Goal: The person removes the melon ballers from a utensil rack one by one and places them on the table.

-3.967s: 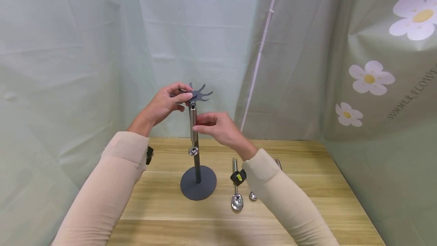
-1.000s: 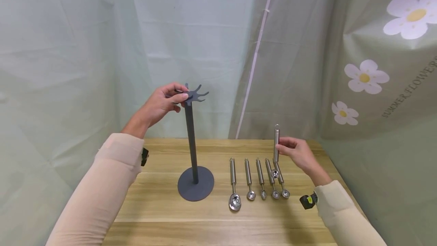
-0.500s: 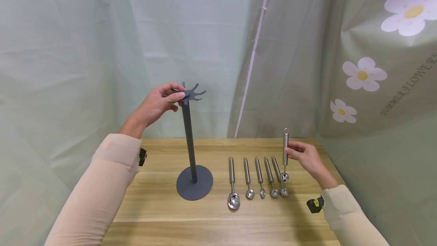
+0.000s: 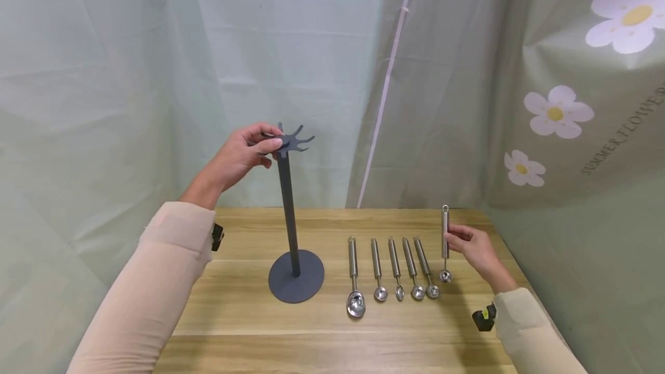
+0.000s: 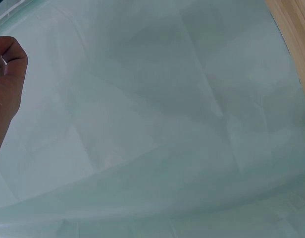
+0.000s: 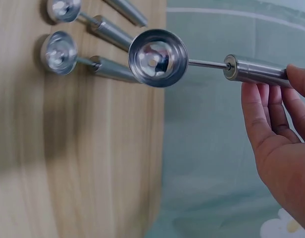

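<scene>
Watching from beside the wooden table (image 4: 322, 328), live:

Right hand: the right hand (image 4: 475, 250) pinches a steel scoop (image 4: 445, 242) by its handle; fingers curled round the shaft, thumb on the near side; in the right wrist view the fingers (image 6: 264, 116) lie along the handle end.

Scoop in hand: it hangs upright, ring end up, round bowl down; the bowl sits just above the tabletop at the right end of the row; in the right wrist view its bowl (image 6: 157, 58) hovers clear of the wood, just beside the last laid scoop (image 6: 61, 52); I cannot tell whether it touches the table.

Row on the table: five scoops (image 4: 395, 267) lie side by side, handles away, bowls toward the person; the largest scoop (image 4: 355, 273) is at the left end, near the stand's base.

Left hand: the left hand (image 4: 241, 154) is raised and grips the star-shaped top (image 4: 293, 142) of the dark grey stand (image 4: 288, 212); fingers curled over the prongs, thumb beneath; the left wrist view shows only a closed knuckle (image 5: 9, 57) against the curtain.

Stand: upright on its round base (image 4: 296, 284), left of the row, well apart from the held scoop.

Backdrop: pale green curtain (image 4: 130, 74); flowered cloth (image 4: 561, 114) at the right.
</scene>
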